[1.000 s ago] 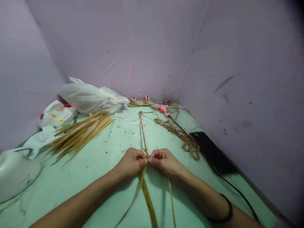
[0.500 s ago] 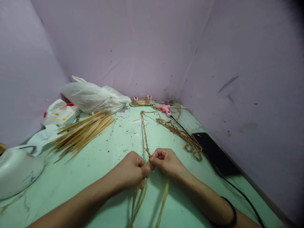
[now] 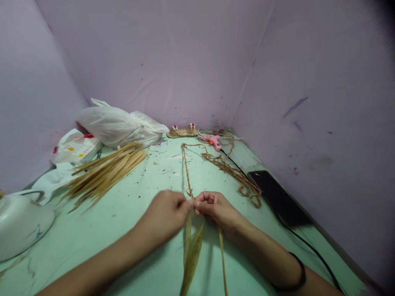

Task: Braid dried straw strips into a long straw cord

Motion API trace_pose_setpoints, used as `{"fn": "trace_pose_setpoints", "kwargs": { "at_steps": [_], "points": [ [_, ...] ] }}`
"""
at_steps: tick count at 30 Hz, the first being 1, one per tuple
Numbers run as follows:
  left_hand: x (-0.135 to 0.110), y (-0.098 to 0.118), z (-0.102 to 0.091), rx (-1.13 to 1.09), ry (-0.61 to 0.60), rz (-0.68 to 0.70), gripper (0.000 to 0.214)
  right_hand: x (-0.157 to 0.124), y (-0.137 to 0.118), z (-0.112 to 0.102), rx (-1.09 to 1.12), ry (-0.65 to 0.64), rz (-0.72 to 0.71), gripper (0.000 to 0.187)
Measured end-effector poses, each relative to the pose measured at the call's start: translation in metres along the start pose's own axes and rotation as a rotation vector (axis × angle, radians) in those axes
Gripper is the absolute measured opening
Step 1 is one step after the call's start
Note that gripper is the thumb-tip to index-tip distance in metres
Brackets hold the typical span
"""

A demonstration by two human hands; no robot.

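Observation:
A thin braided cord [image 3: 187, 170] of brown plant fibre runs from the far part of the table toward me and ends at my fingers. My left hand [image 3: 173, 211] is closed in a pinch at the cord's near end, its fingertips meeting those of the other hand. My right hand [image 3: 216, 209] pinches the cord there too, thumb against curled fingers. Below the hands hang loose fibre strips [image 3: 194, 255], one of them broad and leaf-like, and a narrower strip [image 3: 222, 259] hangs under my right hand. The exact grip on each strand is hidden by the fingers.
A bundle of dry strips [image 3: 106, 172] lies at left, near a white plastic bag [image 3: 120, 123] and a white bowl [image 3: 26, 224]. Coiled cord [image 3: 231, 172], a pink glue gun [image 3: 212, 141] and a black phone [image 3: 279, 199] lie at right. Woven slippers [image 3: 182, 132] stand by the wall.
My left hand has moved up and inward to meet my right fingertips. The strips below have swung right, and a broad one now shows. My right hand stays nearly in place.

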State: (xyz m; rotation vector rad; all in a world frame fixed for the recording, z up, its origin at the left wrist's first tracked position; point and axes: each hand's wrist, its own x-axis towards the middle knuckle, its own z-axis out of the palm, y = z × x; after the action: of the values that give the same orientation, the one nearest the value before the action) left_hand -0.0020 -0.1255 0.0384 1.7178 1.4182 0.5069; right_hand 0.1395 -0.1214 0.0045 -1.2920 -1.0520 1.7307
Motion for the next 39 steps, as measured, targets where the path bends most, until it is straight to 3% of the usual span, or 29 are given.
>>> {"fn": "trace_pose_setpoints", "kwargs": {
  "at_steps": [1, 3, 6, 12, 17, 20, 23, 30, 35, 39],
  "points": [
    [0.004, 0.0, -0.005, -0.116, -0.002, -0.083, 0.02, 0.0, -0.001, -0.001, 0.002, -0.016, -0.004, 0.014],
    [0.011, -0.001, -0.008, -0.346, -0.117, -0.236, 0.019, 0.0, -0.001, -0.001, 0.003, -0.044, -0.02, 0.015],
    [0.017, -0.009, -0.001, -0.564, -0.309, -0.32, 0.018, 0.001, 0.001, -0.003, -0.004, -0.078, -0.045, 0.018],
    [0.021, -0.02, 0.01, -0.375, -0.192, -0.337, 0.018, 0.006, 0.007, -0.006, -0.253, -0.073, -0.144, 0.012],
    [0.021, -0.025, 0.017, -0.359, -0.107, -0.206, 0.012, 0.0, 0.006, -0.008, -0.6, 0.053, -0.281, 0.008],
    [0.02, -0.027, 0.019, -0.324, -0.081, -0.191, 0.011, -0.006, 0.003, -0.009, -0.763, 0.142, -0.249, 0.017],
    [0.019, -0.026, 0.019, -0.316, -0.047, -0.187, 0.009, -0.013, 0.0, -0.008, -0.747, 0.097, -0.207, 0.018],
    [0.013, -0.018, 0.016, -0.533, -0.088, -0.231, 0.01, -0.028, 0.004, 0.004, -0.919, -0.015, -0.574, 0.022],
    [0.007, -0.016, 0.008, -0.624, -0.101, -0.163, 0.011, -0.024, -0.002, 0.001, -0.817, -0.058, -0.57, 0.023],
    [0.006, -0.021, 0.007, -0.62, -0.06, -0.065, 0.013, -0.016, -0.01, -0.004, -0.359, 0.034, -0.313, 0.03]
  ]
}}
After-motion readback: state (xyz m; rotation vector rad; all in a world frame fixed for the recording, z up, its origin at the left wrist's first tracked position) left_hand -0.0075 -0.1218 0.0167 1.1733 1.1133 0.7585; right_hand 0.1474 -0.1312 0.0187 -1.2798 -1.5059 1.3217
